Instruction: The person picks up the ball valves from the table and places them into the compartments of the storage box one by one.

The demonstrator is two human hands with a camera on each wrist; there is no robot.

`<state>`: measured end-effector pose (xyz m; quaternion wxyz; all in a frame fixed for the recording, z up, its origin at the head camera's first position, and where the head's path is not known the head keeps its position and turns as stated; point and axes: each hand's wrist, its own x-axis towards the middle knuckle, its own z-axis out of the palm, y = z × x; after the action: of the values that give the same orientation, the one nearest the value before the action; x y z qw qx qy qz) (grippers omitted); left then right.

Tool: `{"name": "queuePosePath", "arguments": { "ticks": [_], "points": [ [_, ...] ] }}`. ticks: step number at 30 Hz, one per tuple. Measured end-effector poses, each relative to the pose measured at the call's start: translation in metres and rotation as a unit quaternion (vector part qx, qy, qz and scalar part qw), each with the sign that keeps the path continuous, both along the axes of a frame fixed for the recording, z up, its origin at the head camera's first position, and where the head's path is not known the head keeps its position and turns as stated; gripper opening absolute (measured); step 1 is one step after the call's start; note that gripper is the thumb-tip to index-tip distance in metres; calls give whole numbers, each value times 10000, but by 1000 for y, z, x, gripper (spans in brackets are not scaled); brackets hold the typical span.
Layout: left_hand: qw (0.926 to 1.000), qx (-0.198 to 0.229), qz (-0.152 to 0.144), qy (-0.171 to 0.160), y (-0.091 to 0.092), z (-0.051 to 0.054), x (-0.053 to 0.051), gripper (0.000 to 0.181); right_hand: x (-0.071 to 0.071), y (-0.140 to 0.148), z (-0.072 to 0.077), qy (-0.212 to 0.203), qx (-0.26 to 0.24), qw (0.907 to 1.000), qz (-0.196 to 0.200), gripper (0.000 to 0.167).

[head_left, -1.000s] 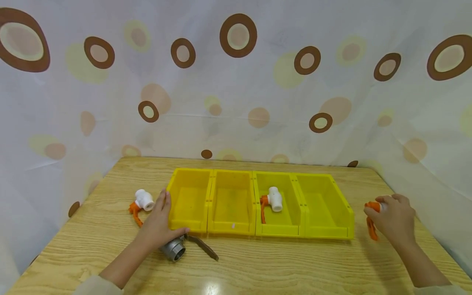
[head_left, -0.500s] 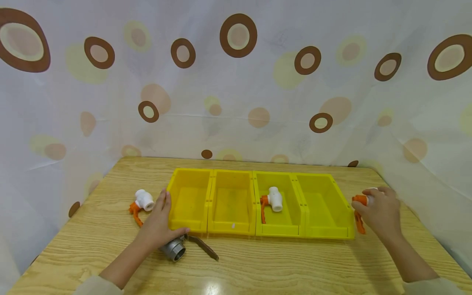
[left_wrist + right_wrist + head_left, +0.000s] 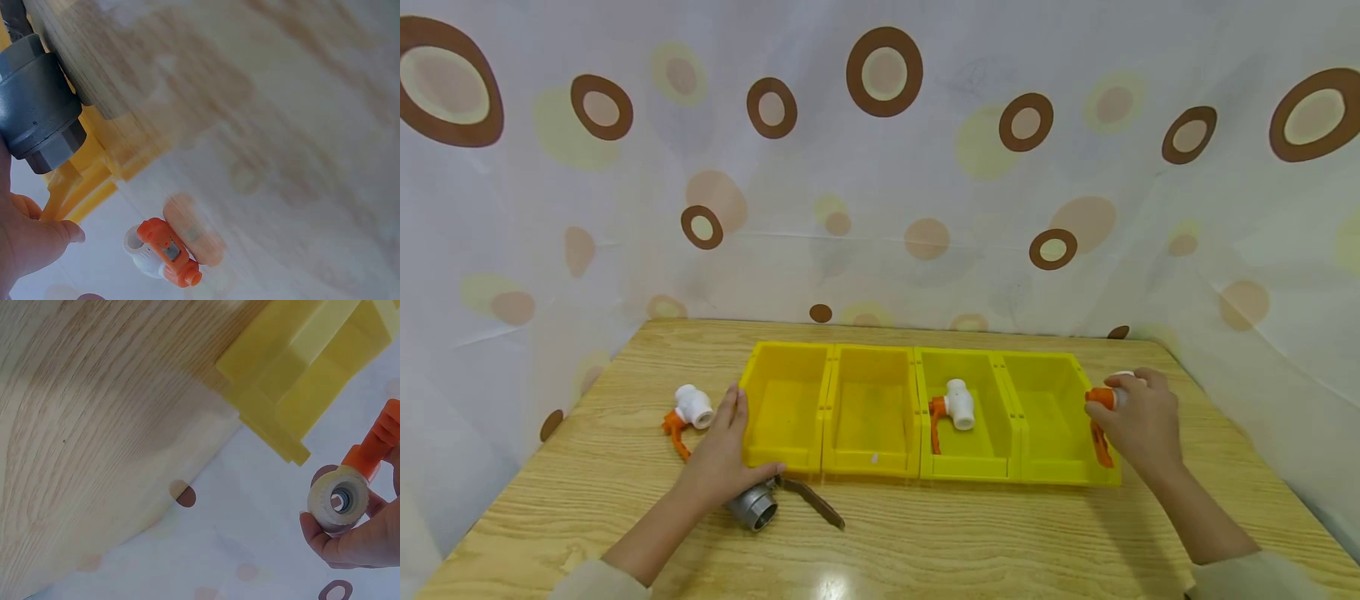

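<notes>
My left hand (image 3: 721, 454) rests against the left end of a row of yellow bins (image 3: 871, 464), fingers along the side wall and thumb at the front edge. Beneath that hand lies a grey metal ball valve (image 3: 752, 507) with a dark lever, partly covered; the left wrist view shows its metal body (image 3: 40, 103) close up. My right hand (image 3: 1150, 421) pinches a white plastic ball valve with an orange handle (image 3: 1101, 400) at the right rim of the rightmost bin. In the right wrist view this valve's round white opening (image 3: 339, 499) faces the camera.
Another white valve with an orange handle (image 3: 958, 406) lies in the third bin from the left. A similar white valve (image 3: 692, 407) lies on the wooden table (image 3: 970, 542) left of the bins. A patterned cloth (image 3: 880, 183) hangs behind the table.
My right hand has moved left with the white and orange valve, from the table's right side to the rightmost bin's edge. The left hand has stayed in place.
</notes>
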<state>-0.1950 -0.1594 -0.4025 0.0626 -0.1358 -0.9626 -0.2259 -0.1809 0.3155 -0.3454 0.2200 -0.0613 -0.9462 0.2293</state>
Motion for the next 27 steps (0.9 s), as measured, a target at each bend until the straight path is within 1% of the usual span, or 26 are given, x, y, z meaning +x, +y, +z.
{"name": "queuePosePath", "arguments": {
  "ticks": [5, 11, 16, 20, 27],
  "points": [
    [10000, -18, 3, -63, -1, 0, 0, 112, -4, -10, -1, -74, -8, 9999, 74, 35],
    [10000, -1, 12, -11, -1, -3, -1, 112, -11, -18, -4, -13, -25, 9994, 336, 33],
    [10000, 26, 0, -7, -2, -3, -2, 112, -19, -22, -8, -174, -84, 9984, 524, 35],
    [10000, -9, 38, 8, -3, -1, -2, 112, -25, -23, -10, -293, -138, 9977, 598, 36],
    [9999, 50, -9, -122, -3, -2, -1, 111, -32, -23, -13, -212, -163, 9975, 657, 35]
  ]
}}
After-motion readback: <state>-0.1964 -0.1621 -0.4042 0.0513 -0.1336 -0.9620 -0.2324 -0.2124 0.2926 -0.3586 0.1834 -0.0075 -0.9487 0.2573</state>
